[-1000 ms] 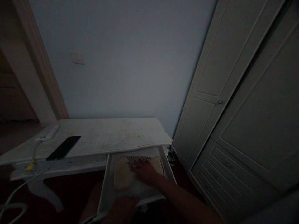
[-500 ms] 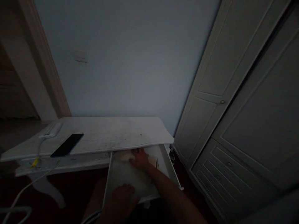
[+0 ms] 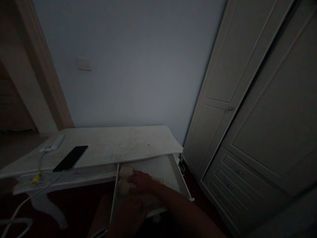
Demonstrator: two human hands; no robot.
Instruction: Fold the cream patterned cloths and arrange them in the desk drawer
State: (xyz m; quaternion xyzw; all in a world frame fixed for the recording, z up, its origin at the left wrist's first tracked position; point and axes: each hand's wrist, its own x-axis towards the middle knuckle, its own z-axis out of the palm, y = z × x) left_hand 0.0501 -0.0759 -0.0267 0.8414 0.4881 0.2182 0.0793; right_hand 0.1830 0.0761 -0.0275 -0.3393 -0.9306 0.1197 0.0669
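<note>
The room is very dim. An open white drawer sticks out from under the right end of a white desk. My right hand reaches into the drawer's left side with its fingers closed over a pale folded cloth. Lower down, my left hand rests on the drawer's front edge, fingers curled over it. How much cloth lies under the hands is hidden.
A black phone and a white power strip lie on the desk's left part, with white cables hanging down. A tall white wardrobe stands close on the right. A door frame is at the left.
The patterned cloth that filled the drawer has been pushed and bunched to the back left. My right hand moved from the drawer's middle to its left side. My left hand stayed at the front edge.
</note>
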